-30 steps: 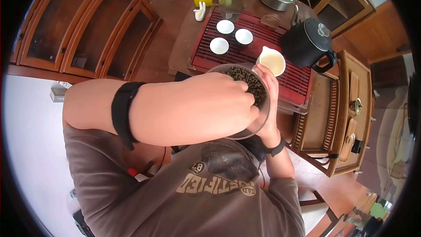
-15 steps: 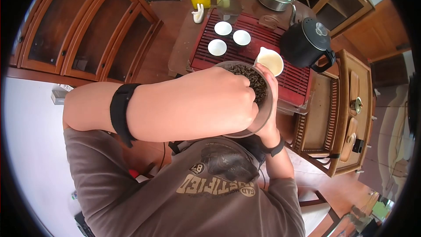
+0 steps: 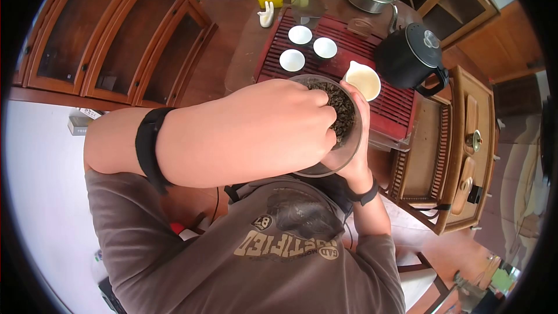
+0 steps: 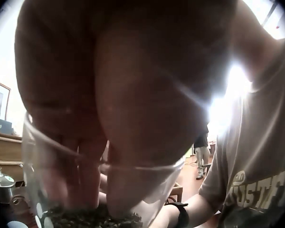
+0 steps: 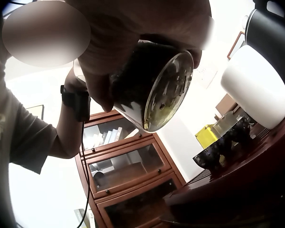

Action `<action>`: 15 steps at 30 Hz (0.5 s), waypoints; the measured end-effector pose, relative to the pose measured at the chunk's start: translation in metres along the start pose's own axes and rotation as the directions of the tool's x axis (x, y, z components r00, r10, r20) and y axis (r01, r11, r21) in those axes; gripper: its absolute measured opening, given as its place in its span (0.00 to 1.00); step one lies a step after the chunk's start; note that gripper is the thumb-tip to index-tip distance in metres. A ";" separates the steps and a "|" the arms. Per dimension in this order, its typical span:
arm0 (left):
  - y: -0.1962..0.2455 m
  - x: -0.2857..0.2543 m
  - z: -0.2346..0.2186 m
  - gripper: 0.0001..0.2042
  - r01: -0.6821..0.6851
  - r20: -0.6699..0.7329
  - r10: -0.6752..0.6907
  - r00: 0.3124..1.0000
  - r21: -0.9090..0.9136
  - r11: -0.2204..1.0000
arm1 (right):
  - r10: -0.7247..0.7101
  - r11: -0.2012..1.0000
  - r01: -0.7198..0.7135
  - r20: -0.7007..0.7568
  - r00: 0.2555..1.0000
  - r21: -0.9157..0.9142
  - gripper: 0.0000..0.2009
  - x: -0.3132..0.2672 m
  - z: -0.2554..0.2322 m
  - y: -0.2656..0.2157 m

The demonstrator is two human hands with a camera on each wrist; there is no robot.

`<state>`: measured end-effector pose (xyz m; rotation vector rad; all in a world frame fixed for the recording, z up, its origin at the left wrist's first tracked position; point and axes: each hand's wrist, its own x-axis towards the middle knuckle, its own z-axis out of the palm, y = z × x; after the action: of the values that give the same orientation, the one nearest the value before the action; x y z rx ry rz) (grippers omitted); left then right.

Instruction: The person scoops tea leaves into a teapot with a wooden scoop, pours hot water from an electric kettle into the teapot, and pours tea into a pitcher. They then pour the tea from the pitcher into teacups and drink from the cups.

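Left hand [image 3: 296, 119]: reached down into the jar [image 3: 344, 154], fingertips at the tea leaves [image 3: 344, 113]; whether they pinched any, I cannot tell.
Right hand [image 3: 361, 154]: grasped the jar round its right side.
Jar: was held at the near side of the tray [image 3: 395, 115].
Tray: bore three cups [image 3: 292, 60] farther left, a white pitcher [image 3: 363, 81] nearer right.
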<state>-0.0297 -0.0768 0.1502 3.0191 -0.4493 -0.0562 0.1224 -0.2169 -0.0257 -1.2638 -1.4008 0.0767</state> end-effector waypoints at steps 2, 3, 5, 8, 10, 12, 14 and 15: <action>0.000 0.001 0.000 0.05 0.041 0.230 -0.015 0.973 -0.110 0.993 | -0.016 1.000 0.016 -0.006 1.000 -0.009 0.59 0.000 0.001 0.000; 0.001 0.002 0.000 0.05 0.045 0.228 -0.019 0.973 -0.110 0.993 | -0.018 1.000 0.018 -0.002 1.000 -0.007 0.59 -0.001 0.002 0.000; 0.004 0.003 0.003 0.05 0.053 0.194 -0.018 0.981 -0.177 0.983 | -0.022 1.000 0.022 0.001 1.000 -0.007 0.59 -0.002 0.003 0.000; 0.006 0.005 0.008 0.03 0.048 0.134 -0.035 0.990 -0.097 0.994 | -0.062 0.998 0.062 0.001 0.998 -0.029 0.59 0.002 0.002 -0.005; 0.007 0.008 0.002 0.03 0.041 0.162 -0.028 0.986 -0.078 0.996 | -0.062 0.998 0.063 0.005 0.998 -0.030 0.59 0.004 0.001 -0.006; 0.007 0.009 -0.004 0.02 0.035 0.191 -0.023 0.981 -0.060 0.998 | -0.061 0.998 0.061 0.010 0.998 -0.028 0.59 0.002 0.001 -0.006; 0.006 0.009 -0.007 0.03 0.010 0.206 0.005 0.979 -0.073 0.997 | -0.011 0.999 0.010 0.012 1.000 0.037 0.59 -0.001 0.001 -0.003; 0.005 0.009 -0.005 0.03 0.012 0.206 0.003 0.978 -0.073 0.997 | -0.011 0.999 0.011 0.012 1.000 0.039 0.59 0.000 0.001 -0.002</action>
<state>-0.0221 -0.0842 0.1551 2.9536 -0.4465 -0.3812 0.1206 -0.2178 -0.0247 -1.2254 -1.4104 0.1040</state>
